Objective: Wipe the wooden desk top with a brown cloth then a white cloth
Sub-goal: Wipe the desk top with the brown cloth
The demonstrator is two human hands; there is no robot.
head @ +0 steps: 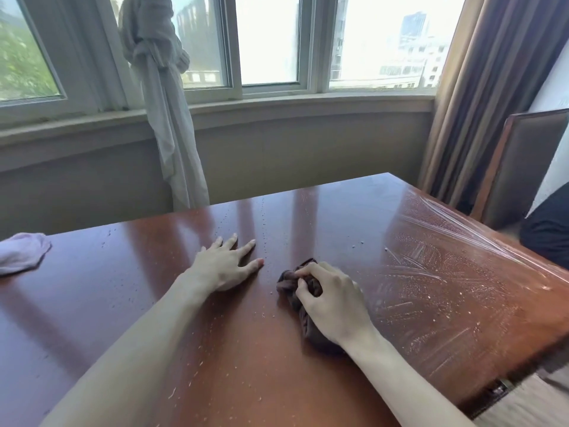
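Note:
The reddish wooden desk top [129,303] fills the lower view, dotted with water droplets and specks. Wet streaks cover its right part. My right hand [332,303] presses a crumpled brown cloth [288,283] onto the desk near the middle, fingers closed around it. My left hand [226,263] lies flat on the desk just left of the cloth, fingers spread, holding nothing. A white cloth [21,252] rests bunched at the desk's far left edge, away from both hands.
A chair back [523,167] stands past the desk's right side, with brown curtains [486,87] behind it. A tied pale curtain [163,103] hangs before the window beyond the far edge. A dark object [548,238] sits at the right edge.

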